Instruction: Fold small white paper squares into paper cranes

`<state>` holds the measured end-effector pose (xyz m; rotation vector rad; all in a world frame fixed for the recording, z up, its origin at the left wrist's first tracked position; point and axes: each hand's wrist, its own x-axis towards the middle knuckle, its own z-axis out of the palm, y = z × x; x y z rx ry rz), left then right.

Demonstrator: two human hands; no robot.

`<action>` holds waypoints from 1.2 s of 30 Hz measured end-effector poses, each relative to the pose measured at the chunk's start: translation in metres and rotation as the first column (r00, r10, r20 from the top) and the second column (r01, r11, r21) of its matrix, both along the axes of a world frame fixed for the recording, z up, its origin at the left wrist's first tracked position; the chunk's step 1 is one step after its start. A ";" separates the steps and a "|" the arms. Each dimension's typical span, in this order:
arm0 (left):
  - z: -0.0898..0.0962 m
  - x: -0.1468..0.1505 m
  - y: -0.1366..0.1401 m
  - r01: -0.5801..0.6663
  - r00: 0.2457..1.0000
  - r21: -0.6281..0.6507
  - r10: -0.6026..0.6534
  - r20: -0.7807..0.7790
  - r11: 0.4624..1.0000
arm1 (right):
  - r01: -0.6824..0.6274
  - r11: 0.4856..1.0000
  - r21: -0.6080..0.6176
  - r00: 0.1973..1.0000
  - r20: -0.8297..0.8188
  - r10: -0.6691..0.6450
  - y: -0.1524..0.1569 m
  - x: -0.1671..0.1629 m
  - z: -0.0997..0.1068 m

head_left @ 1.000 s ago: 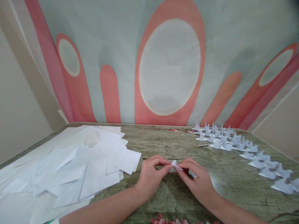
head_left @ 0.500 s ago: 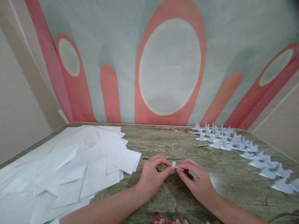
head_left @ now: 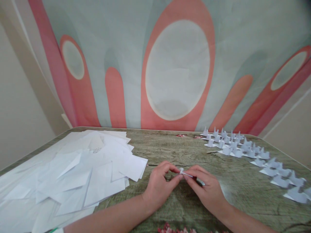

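Observation:
A small folded piece of white paper point(head_left: 186, 174) is pinched between my two hands above the middle of the table. My left hand point(head_left: 162, 181) grips its left end with thumb and forefinger closed. From the other side, the thumb and fingers of my right hand point(head_left: 206, 186) press on the right end. My fingertips cover most of the paper, so its full shape is hidden. On the right stand several folded white paper figures point(head_left: 246, 148) with upright points, set in slanting rows. To the left lies a large spread of loose white paper sheets point(head_left: 99, 181).
The wood-patterned table point(head_left: 155, 144) has printed red flowers point(head_left: 181, 135) near its back edge and more near me. Behind it hangs a grey-green backdrop point(head_left: 132, 48) with coral shapes. Plain walls point(head_left: 21, 97) stand at both sides.
Both hands keep their pinch on the folded paper, with only slight finger movement at its left end. The whole view has shifted very slightly. The sheets and figures stay put.

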<state>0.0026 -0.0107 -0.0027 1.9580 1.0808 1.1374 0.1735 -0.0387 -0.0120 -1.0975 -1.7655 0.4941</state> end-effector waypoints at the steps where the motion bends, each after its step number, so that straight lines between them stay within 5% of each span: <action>1: -0.001 0.000 0.000 -0.001 1.000 0.001 0.001 -0.003 1.000 | 0.004 1.000 -0.002 1.000 -0.003 -0.004 0.000 0.000 0.000; 36: 0.007 -0.001 -0.003 0.094 0.994 0.043 -0.096 0.047 0.995 | -0.092 0.996 -0.014 0.992 0.081 0.093 -0.001 0.001 0.003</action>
